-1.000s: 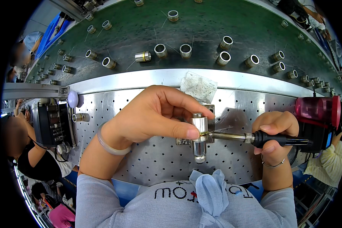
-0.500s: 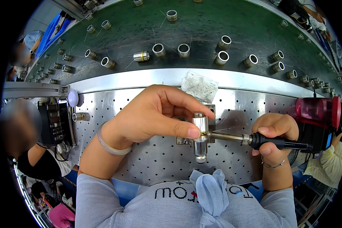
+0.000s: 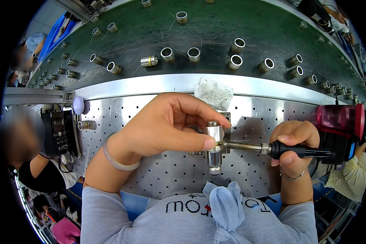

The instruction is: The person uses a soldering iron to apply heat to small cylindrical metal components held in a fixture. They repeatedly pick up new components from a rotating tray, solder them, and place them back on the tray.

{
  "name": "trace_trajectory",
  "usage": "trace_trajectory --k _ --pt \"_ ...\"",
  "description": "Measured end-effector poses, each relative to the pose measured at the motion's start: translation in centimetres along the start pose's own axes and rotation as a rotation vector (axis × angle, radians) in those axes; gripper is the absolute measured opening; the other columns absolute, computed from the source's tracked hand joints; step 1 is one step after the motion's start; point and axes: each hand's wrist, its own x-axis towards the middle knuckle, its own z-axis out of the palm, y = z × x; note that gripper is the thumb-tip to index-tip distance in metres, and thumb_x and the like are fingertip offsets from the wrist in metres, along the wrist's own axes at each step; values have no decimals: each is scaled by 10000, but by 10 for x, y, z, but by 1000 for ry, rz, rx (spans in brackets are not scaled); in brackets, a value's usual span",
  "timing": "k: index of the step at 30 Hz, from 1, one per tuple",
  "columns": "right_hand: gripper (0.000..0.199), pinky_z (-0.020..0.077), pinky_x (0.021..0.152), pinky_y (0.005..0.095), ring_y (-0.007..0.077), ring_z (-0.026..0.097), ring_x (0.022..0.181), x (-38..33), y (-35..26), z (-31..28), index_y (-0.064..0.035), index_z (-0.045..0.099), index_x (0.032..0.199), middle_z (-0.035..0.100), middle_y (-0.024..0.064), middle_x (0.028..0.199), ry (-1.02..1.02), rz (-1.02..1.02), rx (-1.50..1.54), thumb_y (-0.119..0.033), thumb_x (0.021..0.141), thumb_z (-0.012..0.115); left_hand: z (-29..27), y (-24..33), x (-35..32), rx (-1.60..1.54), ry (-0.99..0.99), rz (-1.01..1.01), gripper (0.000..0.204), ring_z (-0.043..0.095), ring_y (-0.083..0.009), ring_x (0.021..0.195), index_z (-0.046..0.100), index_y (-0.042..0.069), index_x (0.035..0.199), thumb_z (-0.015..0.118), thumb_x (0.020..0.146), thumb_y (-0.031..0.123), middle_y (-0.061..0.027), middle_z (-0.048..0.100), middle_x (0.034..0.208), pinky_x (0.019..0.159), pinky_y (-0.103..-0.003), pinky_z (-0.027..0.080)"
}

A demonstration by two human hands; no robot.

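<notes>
A silver metal cylinder (image 3: 214, 131) with a yellowish band round its middle stands on a rod-shaped metal holder (image 3: 214, 162) in front of me. My left hand (image 3: 171, 126) grips the cylinder between thumb and fingers. From the right, my right hand (image 3: 297, 140) is closed round the black handle of a soldering iron (image 3: 248, 147). Its tip meets the yellowish band, where a thin wire sticks out to the right. Behind the holder, a dark metal block (image 3: 227, 122) is partly hidden by my left hand.
A green conveyor belt (image 3: 142, 24) beyond the metal rail carries several similar cylinders with thin wires. A whitish cloth pad (image 3: 214, 93) lies by the rail. One cylinder (image 3: 86, 125) lies on the perforated metal table (image 3: 171, 175). A dark red container (image 3: 340, 118) stands at right.
The cylinders on the belt have shifted slightly left. My left hand has turned a little on the cylinder, its thumb moving slightly right. The iron stays at the band.
</notes>
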Motion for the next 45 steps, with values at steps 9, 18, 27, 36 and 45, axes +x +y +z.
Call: trace_trajectory --k 9,18,27,36,45 --pt "270 427 515 248 142 548 554 1 -2 -1 4 552 833 589 98 705 10 4 -20 -29 662 758 -1 -1 3 -9 -17 -14 404 609 -154 875 590 -79 1061 689 672 -33 -115 626 951 799 -258 493" --pt "294 382 396 175 91 488 398 7 -3 4 -14 489 782 551 98 627 197 41 41 -171 732 732 -12 -1 7 -191 -97 88 522 586 -179 954 520 -46 1185 702 698 1 -145 623 1005 821 -269 468" --pt "301 383 450 203 99 461 461 6 -3 5 -25 473 721 525 64 595 266 8 47 -181 717 729 -107 67 -40 562 868 579 331 584 -101 790 592 -16 1066 661 742 1 -61 637 902 719 -226 473" --pt "280 346 368 178 88 444 406 10 0 7 -22 470 727 547 93 608 257 46 95 -160 729 714 -276 63 -88 1475 1403 342 277 591 -270 750 656 34 906 700 648 124 -115 607 819 642 -357 474" --pt "278 307 404 182 84 412 479 10 0 6 -41 435 766 503 69 596 220 91 19 -200 759 664 -208 60 -78 1421 1118 420 278 583 -179 739 656 28 960 685 687 66 -96 578 878 653 -266 476"
